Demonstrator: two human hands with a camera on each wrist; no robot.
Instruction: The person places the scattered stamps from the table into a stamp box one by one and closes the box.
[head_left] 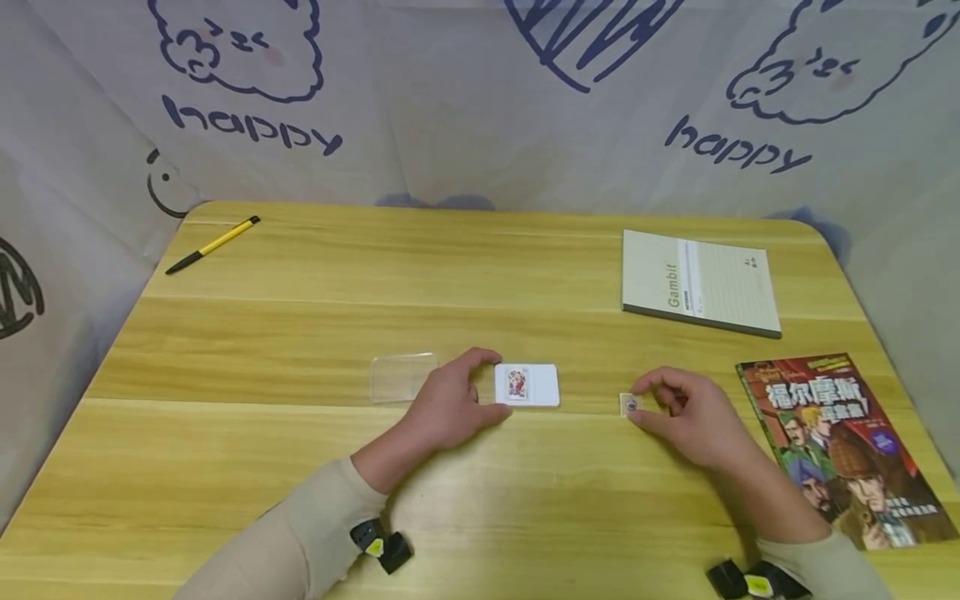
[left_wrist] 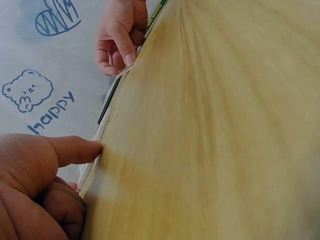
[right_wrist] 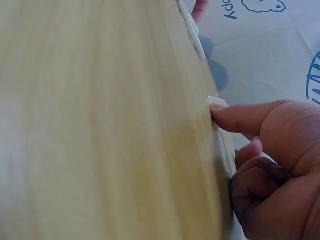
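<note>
My left hand [head_left: 450,402] grips a flat white rectangular case [head_left: 542,386] by its long edges, thumb on the near side and fingers on the far side. A stamp [head_left: 517,384] with a colourful picture lies on the case's left half. To the right, my right hand [head_left: 693,417] pinches a small pale stamp-like square [head_left: 627,406] with a dark mark between thumb and forefinger, low over the table. In the right wrist view, the square's pale edge [right_wrist: 216,101] shows at the thumb tip. A clear plastic lid [head_left: 397,378] lies left of the case, partly behind my left hand.
A yellow and black pen [head_left: 217,243] lies at the table's back left. At the back right rests a Gambit notebook [head_left: 697,283]. A colourful comic-style book [head_left: 847,450] sits beside my right forearm. White printed cloth [head_left: 465,100] hangs behind the wooden table [head_left: 450,283].
</note>
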